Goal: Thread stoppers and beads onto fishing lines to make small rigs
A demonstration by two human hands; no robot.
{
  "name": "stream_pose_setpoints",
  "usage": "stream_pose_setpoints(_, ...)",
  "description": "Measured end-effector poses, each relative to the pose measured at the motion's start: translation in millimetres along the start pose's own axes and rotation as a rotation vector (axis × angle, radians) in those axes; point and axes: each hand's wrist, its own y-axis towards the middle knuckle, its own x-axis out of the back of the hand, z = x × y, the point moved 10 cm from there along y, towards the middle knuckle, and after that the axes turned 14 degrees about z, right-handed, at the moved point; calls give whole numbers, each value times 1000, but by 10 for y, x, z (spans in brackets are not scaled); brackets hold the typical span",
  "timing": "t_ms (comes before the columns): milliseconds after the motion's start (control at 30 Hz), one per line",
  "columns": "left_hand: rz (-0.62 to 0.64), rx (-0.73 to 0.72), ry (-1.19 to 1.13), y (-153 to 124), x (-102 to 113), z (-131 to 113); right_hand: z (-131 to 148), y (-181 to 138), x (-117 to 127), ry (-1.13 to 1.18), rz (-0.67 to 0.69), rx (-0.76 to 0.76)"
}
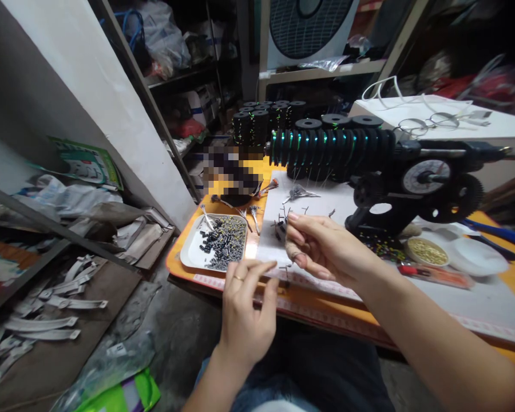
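Observation:
My left hand (pixel 245 309) hovers at the near edge of the orange table (pixel 317 312), a ring on one finger, fingertips pinched together on something too thin to make out. My right hand (pixel 315 243) is curled above the white sheet (pixel 321 203), fingers closed round a small dark part with thin wire legs. A white tray (pixel 193 252) of small dark cylinders lies just left of both hands. Loose wire-legged pieces (pixel 298 193) are scattered on the sheet.
A black hand-cranked winding machine (pixel 412 177) carries a row of black spools with green wire (pixel 330 146). More spools (pixel 261 120) stand behind. A dish of gold bits (pixel 427 250), a white bowl (pixel 476 257), glasses (pixel 429 122) and cluttered shelves (pixel 68 229) surround the table.

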Motion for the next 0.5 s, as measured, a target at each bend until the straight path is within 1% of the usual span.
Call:
stream_pose_setpoints(67,11,-6,-125,183,-17,-28,3,0,10,-8,6,-1)
stream_pose_setpoints(167,144,24,-279,431,-178,-55,17,-11,18,-19,29,-5)
stream_pose_setpoints(233,247,62,-390,519,-304,-48,39,-24,8,-30,53,-4)
stream_pose_setpoints(300,334,98,-488,548,-403,-37,69,-39,-6,-44,73,3)
stream_pose_setpoints(367,389,119,-565,546,-451,-32,100,-55,-9,-56,79,13)
stream_pose_setpoints(500,421,131,-648,529,-437,-43,127,-78,6,-41,88,19)
